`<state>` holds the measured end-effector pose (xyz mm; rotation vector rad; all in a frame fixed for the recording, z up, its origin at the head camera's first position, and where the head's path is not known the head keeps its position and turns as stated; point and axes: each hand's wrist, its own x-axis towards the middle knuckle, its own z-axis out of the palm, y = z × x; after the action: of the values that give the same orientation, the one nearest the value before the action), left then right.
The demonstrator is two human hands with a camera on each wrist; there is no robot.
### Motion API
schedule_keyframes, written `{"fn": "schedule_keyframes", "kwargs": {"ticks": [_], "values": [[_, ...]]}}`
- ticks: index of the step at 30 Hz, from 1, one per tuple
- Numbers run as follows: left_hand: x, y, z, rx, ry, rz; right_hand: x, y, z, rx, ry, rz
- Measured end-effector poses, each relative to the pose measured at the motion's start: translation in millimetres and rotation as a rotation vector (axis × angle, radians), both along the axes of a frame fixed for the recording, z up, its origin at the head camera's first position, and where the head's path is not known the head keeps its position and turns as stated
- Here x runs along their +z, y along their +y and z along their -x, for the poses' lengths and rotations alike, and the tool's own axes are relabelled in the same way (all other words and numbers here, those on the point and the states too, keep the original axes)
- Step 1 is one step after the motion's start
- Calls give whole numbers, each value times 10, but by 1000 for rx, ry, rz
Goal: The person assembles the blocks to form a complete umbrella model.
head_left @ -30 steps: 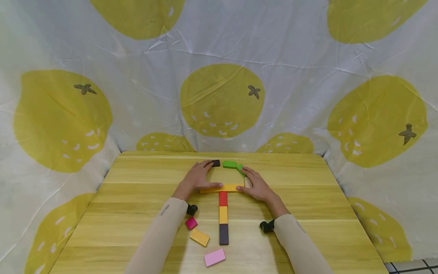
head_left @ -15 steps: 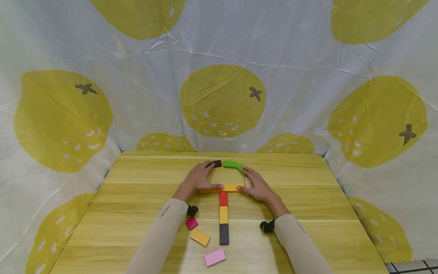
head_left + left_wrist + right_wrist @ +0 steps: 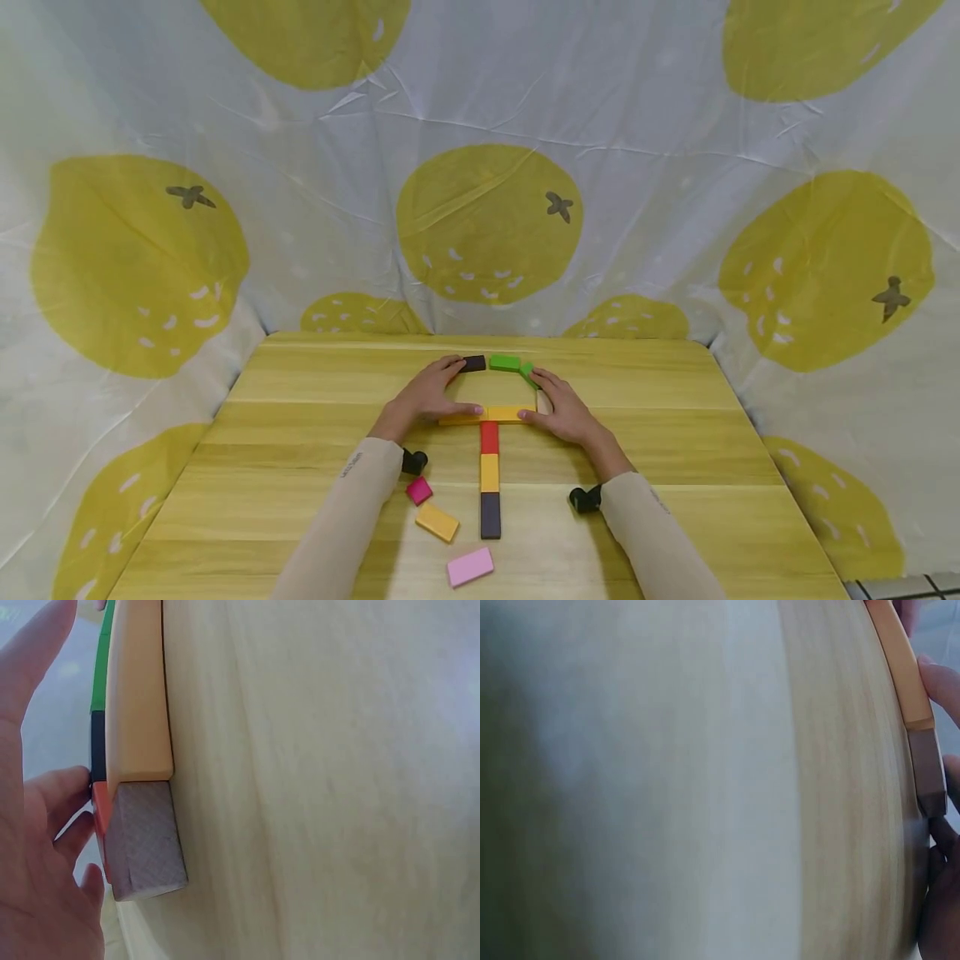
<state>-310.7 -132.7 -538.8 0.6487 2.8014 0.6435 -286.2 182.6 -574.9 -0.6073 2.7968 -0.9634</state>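
Note:
In the head view my left hand spreads over the left part of a block outline. Its fingertips touch near a black block and a red block, which shows in the left wrist view. Its thumb lies along the orange blocks. My right hand bridges the right part, fingers at the angled green block and thumb at the orange row. A second green block lies beside the black one, a small gap between. Beneath the right palm shows a pale wood-coloured block. The left wrist view shows a greyish block.
A red block, a yellow block and a dark block form a straight stem below the orange row. Loose nearer me lie a magenta block, a yellow-orange block and a pink block on the wooden table.
The black block has slid slightly right, narrowing its gap to the green one. My left hand has then shifted a little left, baring more of the black block. My right hand stays put.

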Motion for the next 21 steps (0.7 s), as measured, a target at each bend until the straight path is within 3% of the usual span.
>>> {"fn": "schedule_keyframes", "kwargs": {"ticks": [5,13,21], "values": [[1,-15,-16,-8,-4,-31,-34,-7,4,-2,16,6],[-46,-10,8,-9,4,19,-47,0,9,-5,16,-6],[-51,-3,-1,-15,10,9,-60,-12,5,3,26,4]]}}
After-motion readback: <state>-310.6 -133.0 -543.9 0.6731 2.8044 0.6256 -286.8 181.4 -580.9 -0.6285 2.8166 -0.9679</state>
